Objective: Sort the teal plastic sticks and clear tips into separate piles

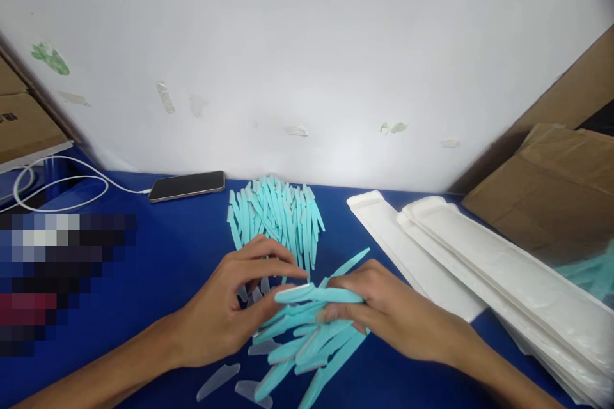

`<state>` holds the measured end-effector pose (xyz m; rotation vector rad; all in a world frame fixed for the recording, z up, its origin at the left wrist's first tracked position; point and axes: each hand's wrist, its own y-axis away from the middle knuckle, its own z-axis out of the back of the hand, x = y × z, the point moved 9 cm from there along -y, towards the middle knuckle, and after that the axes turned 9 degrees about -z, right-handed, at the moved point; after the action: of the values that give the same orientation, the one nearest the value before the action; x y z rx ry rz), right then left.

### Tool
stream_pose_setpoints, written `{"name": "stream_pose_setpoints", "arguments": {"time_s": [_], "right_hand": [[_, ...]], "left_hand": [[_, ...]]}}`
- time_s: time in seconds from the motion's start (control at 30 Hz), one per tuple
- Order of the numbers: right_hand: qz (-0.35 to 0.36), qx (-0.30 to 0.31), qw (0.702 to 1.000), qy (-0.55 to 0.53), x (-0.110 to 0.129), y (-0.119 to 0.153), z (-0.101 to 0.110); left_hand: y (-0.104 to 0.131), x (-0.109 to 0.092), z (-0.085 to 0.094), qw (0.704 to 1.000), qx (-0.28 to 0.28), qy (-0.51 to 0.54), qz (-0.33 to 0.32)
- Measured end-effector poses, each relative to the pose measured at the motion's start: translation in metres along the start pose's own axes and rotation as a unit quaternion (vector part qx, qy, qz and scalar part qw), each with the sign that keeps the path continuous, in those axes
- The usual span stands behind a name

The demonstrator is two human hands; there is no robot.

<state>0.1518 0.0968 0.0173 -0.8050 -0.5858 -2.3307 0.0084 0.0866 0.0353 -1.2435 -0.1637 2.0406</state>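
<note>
Ends in a white wall (307, 45) on the far side, spotted with green patches (50, 59) and tape scraps (165, 98). Has a blue desk (177, 236) along its foot, cardboard boxes (33, 128) left and right, soft light.

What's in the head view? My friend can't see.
The right hand holds a teal razor above a heap, the left hand close by. Behind, on a blue table, lie more razors and a phone; white envelopes at right.

Bare hands (218, 307), right thumbnail (330, 314) seemingly short
</note>
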Motion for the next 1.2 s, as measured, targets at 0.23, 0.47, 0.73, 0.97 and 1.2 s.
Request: {"name": "stream_pose_setpoints", "arguments": {"time_s": [0.23,0.47,0.73,0.97,1.2], "right_hand": [[0.013,0.046,0.999,0.027,0.008,0.004,-0.016],[0.006,0.025,0.999,0.041,0.002,-0.001,-0.016],[0.018,0.000,1.000,0.015,0.000,-0.003,-0.003],[-0.008,-0.056,0.997,0.051,-0.023,-0.006,0.026],[0.001,-0.071,0.985,0.157,-0.044,-0.007,0.036]], "left_hand": [[0.000,-0.002,-0.018,0.998,0.034,0.054,0.019],[-0.001,-0.004,-0.013,1.000,0.009,0.001,0.003],[-0.003,-0.003,-0.002,1.000,-0.019,0.009,-0.001],[-0.003,0.011,0.047,0.994,-0.107,-0.013,0.037],[-0.001,0.008,0.029,0.995,-0.005,-0.093,-0.039]]}}
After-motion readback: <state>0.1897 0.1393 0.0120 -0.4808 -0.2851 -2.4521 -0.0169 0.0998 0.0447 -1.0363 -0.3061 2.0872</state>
